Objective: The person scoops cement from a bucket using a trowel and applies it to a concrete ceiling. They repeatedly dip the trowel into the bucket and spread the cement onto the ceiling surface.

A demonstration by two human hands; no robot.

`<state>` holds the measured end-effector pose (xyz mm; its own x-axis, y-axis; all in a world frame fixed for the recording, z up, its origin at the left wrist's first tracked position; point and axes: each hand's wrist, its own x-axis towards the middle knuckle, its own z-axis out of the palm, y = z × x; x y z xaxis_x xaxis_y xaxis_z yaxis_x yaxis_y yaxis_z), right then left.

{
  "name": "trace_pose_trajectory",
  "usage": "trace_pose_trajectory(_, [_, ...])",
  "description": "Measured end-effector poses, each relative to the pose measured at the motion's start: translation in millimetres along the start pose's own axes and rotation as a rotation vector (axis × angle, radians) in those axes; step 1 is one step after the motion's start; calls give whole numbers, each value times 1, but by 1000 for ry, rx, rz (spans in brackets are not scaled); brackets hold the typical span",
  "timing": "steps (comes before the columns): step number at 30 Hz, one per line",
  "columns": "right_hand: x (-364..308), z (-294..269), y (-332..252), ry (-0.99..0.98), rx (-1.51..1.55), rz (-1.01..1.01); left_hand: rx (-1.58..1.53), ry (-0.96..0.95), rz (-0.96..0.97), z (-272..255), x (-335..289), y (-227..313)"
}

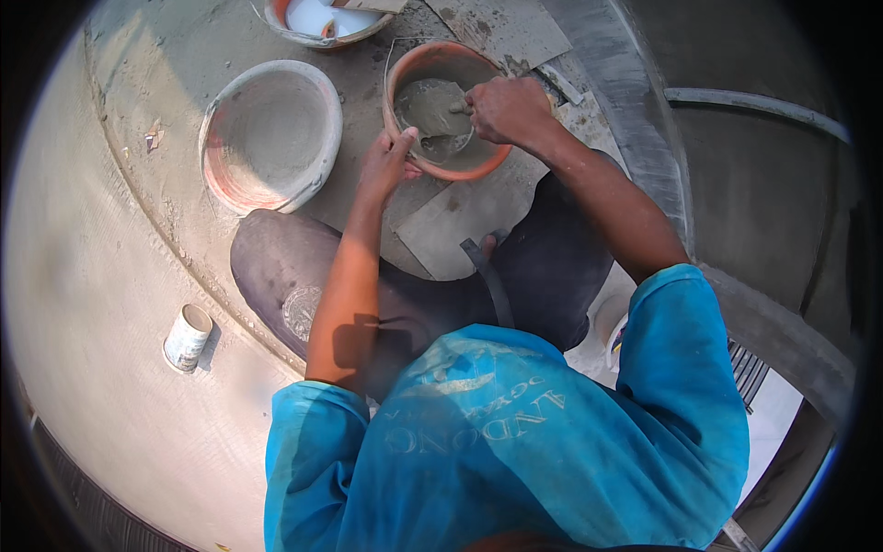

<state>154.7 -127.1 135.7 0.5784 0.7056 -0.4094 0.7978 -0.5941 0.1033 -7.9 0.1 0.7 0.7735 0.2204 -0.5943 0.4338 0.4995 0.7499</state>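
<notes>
An orange bucket with a wire handle stands in front of my folded legs. Grey wet cement lies inside it. My left hand grips the near left rim, thumb over the edge and fingers against the outer wall. Over the right side of the bucket, my right hand is closed around the handle of a trowel. The trowel's blade is down in the bucket, coated with grey cement, so its outline is hard to make out.
Left of the bucket rests a wide cement-stained basin. Another basin at the top holds white liquid. A small can stands on the pale surface at left. Flat grey boards lie around the bucket, and a curved ledge runs along the right.
</notes>
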Motion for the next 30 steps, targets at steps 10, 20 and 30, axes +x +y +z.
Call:
trace_pose_trajectory(10, [52, 33, -30, 444, -936, -543, 37, -36, -21, -9, 9, 10])
trace_pose_trajectory(20, [44, 26, 21, 565, -597, -631, 54, 41, -8, 1, -1, 12])
trace_pose_trajectory(30, [36, 27, 32, -255, -271, -30, -33, -22, 18, 14, 1, 9])
